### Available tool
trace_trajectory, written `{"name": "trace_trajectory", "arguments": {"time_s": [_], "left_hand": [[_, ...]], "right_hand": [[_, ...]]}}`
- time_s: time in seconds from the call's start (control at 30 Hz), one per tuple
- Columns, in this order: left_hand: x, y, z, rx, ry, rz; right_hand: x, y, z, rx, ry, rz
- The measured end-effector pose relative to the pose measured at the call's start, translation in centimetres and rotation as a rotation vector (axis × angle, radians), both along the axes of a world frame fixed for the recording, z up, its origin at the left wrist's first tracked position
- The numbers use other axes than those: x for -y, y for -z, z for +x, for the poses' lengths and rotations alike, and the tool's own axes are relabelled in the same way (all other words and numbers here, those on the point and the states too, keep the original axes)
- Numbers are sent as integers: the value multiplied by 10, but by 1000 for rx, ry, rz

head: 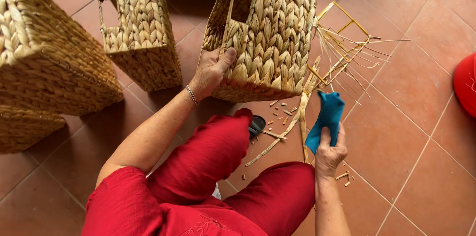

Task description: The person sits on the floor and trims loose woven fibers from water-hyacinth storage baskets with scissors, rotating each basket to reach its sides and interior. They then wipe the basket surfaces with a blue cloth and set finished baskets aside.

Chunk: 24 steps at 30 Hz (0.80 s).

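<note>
Nearest you, at the bottom of the frame, are your red-clad knees (pixel 218 166) over the tiled floor (pixel 411 117). Your right hand (pixel 329 154), right of centre, is closed in a pinch on a blue cloth (pixel 327 117), which stands up limp from your fingers; it looks soft and light, so a pinch at one edge is enough to hold it. Just left of it, cut stubs and long flat reed strips (pixel 280 139) lie loose on the floor, with a dark object (pixel 256 124) by your knee that is too hidden to identify. Your left hand (pixel 212 71), in the middle of the frame, is half closed on the lower corner of a woven basket (pixel 267 28), thumb across the braid, the basket tipped on its edge. It looks light but stiff, with a rough braid that grips well; the corner or the cut-out handle near its top should be the surest holds. To its right leans a yellow wire frame (pixel 342 42) trailing thin straws, which look brittle. Further back, upper left, stand another basket (pixel 141 32) and a larger one (pixel 44 57); a red object (pixel 466 85) shows at the right edge. No labels or signs are visible.
</note>
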<state>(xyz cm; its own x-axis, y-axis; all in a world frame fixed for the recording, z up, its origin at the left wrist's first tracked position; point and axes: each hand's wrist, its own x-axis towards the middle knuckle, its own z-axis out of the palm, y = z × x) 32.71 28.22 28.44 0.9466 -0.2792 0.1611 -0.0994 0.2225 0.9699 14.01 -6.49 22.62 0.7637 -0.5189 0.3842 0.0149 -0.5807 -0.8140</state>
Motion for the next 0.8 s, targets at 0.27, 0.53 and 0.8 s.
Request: {"name": "trace_trajectory", "arguments": {"time_s": [0.27,0.53,0.8], "left_hand": [[24,2,0,-11,194,111],[16,-1,-39,-96,459,357],[-29,12,-146,65,300,349]], "right_hand": [[-17,4,12,241,84,438],[-57,-20,-19,231,5,724],[-104,-41,-109,45,149,377]]}}
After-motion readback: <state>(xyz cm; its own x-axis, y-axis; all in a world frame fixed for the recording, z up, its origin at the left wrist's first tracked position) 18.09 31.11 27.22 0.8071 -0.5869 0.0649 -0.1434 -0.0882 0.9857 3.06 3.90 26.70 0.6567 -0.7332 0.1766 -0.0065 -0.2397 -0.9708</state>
